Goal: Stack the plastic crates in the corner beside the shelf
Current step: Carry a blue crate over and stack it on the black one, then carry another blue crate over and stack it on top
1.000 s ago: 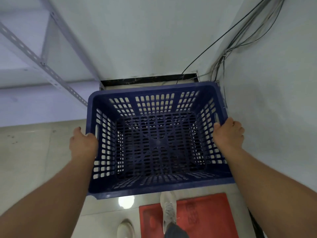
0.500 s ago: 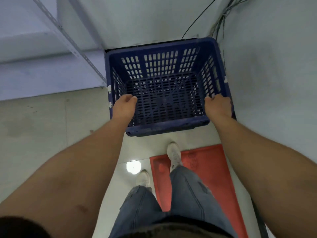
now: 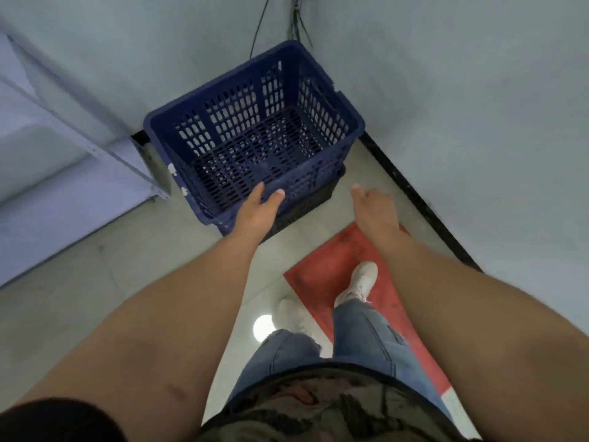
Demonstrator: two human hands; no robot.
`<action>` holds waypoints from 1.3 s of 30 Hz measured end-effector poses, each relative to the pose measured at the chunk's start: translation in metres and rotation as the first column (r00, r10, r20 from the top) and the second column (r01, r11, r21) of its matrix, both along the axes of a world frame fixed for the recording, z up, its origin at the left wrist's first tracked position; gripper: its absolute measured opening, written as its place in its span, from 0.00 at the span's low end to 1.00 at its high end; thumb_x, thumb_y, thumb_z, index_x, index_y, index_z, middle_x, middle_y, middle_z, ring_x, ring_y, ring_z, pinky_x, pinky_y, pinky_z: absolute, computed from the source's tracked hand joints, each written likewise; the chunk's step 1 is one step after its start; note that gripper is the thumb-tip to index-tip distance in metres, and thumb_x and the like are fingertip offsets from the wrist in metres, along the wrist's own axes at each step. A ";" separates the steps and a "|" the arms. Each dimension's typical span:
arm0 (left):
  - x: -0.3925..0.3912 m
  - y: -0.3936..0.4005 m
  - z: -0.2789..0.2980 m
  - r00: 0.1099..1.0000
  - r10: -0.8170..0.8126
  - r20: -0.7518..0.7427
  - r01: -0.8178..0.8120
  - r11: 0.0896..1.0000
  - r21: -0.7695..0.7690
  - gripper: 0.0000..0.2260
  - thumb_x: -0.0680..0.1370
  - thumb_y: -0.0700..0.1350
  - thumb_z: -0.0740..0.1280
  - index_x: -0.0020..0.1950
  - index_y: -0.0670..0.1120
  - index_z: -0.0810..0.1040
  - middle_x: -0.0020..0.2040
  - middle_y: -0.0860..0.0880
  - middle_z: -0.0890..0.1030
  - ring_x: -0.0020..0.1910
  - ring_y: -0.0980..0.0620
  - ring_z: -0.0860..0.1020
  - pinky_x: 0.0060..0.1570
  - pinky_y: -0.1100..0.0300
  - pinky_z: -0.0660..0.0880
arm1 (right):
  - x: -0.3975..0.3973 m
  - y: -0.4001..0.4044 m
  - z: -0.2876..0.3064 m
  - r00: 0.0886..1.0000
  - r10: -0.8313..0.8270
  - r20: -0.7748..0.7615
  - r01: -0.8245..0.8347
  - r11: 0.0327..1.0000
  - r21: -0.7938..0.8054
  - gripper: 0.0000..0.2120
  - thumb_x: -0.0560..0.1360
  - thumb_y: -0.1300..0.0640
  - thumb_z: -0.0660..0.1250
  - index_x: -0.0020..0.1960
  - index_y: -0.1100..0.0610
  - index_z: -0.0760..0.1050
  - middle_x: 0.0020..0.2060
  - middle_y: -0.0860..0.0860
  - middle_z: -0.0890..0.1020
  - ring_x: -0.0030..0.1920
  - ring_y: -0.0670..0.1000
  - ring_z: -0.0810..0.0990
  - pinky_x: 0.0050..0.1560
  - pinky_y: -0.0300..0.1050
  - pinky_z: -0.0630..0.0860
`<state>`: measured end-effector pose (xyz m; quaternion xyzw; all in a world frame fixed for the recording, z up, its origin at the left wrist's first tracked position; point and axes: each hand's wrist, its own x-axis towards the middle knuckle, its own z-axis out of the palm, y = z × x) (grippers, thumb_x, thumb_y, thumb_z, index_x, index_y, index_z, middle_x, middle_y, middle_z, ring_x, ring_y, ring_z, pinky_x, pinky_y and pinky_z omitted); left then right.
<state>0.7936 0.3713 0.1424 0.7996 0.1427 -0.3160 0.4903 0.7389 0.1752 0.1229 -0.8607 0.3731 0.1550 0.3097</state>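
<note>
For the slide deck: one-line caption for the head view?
Blue crate set on a dark crate in the corner beside the shelf; left hand and right hand open.

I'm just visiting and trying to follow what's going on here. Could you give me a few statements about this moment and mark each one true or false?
1. The blue crate sits on top of a darker crate. True.
2. The right hand is gripping the blue crate's rim. False: it is open and off the crate, over the floor.
3. The left hand is open at the crate's near edge. True.
4. The blue crate is full of boxes. False: it is empty, with its slotted bottom showing.
5. One white shoe stands on a red mat. True.
</note>
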 end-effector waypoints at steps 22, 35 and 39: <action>-0.322 -0.138 0.045 0.847 -0.531 0.021 0.521 0.822 -0.231 0.21 0.78 0.51 0.64 0.71 0.52 0.67 0.63 0.48 0.72 0.50 0.47 0.80 0.28 0.56 0.80 | -0.463 -0.056 0.076 0.457 -0.852 0.254 0.791 0.520 0.322 0.18 0.76 0.46 0.61 0.55 0.58 0.77 0.39 0.48 0.76 0.47 0.53 0.76 0.58 0.54 0.75; -0.554 -0.199 0.072 0.518 -0.847 0.121 0.843 0.481 -0.241 0.19 0.78 0.52 0.63 0.68 0.50 0.70 0.64 0.47 0.75 0.49 0.52 0.78 0.47 0.54 0.78 | -0.722 -0.021 0.104 -0.066 -0.949 0.308 0.909 0.071 0.411 0.26 0.77 0.46 0.57 0.60 0.68 0.72 0.59 0.64 0.76 0.60 0.63 0.75 0.60 0.65 0.72; -0.603 -0.225 0.077 0.382 -0.913 0.140 0.908 0.343 -0.242 0.20 0.79 0.52 0.62 0.69 0.49 0.69 0.63 0.48 0.74 0.52 0.50 0.78 0.47 0.53 0.78 | -0.769 -0.022 0.103 -0.192 -0.936 0.296 0.901 -0.048 0.430 0.17 0.77 0.48 0.56 0.49 0.61 0.75 0.46 0.55 0.77 0.54 0.58 0.77 0.60 0.60 0.73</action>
